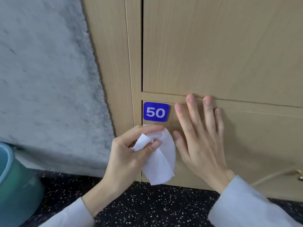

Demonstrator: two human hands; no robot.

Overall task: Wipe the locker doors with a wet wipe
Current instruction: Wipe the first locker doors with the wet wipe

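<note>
The left hand (131,151) gripped a white wet wipe (161,163), its thumb and curled fingers bunching the upper part while the rest hung loose below the knuckles, against the lower locker door (246,145). The wipe sat just under the blue number plate (156,111) reading 50, which lay just above the left hand's fingertips, near the door's left edge. Just to the right of that hand, the right hand (200,138) lay flat on the same door with its fingers straight and spread, holding nothing; its fingertips reached over the seam toward the upper locker door (221,46). The step in hand looked like the start of wiping this lower door at its top corner. To do it well, the wipe would be better opened out flat under the fingers than left bunched, so more of the damp face meets the panel. Strokes could run away from the plate across the door, overlapping, with the bracing hand moved out of the way as they come. A brass handle (300,176) far to the right of the right hand would need going around. A teal bin (16,185) stood on the speckled floor (147,207) well left of the left hand.
</note>
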